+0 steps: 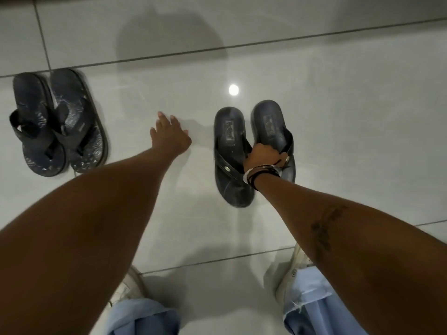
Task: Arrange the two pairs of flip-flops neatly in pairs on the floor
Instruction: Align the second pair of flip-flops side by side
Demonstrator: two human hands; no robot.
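- Patterned pair (58, 124): both flip-flops lie on the tiled floor (338, 93) at the person's far left, side by side. Their inner edges touch or slightly overlap; which cannot be told. Both point the same way. This pair appears to be arranged already.
- Plain dark pair: the left flip-flop (229, 155) lies flat on the floor. The right flip-flop (271, 126) sits just beside it, but its heel end lies further from the person, so the two are not level.
- Right hand (263, 157): closed over the straps where the two plain flip-flops meet. The fingers are curled under the strap of the right flip-flop. Whether that flip-flop is lifted or resting on the floor cannot be told.
- Left hand (169, 135): fingers spread, holding nothing, positioned low over bare floor between the two pairs. Contact with the floor cannot be confirmed.
- The hands are well apart from each other.
- Judged progress: the task is near its end. One pair is placed; the second is gathered but staggered.
- Judged remainder: bring the right flip-flop back until its ends line up with its partner, set it flat, and release the straps.
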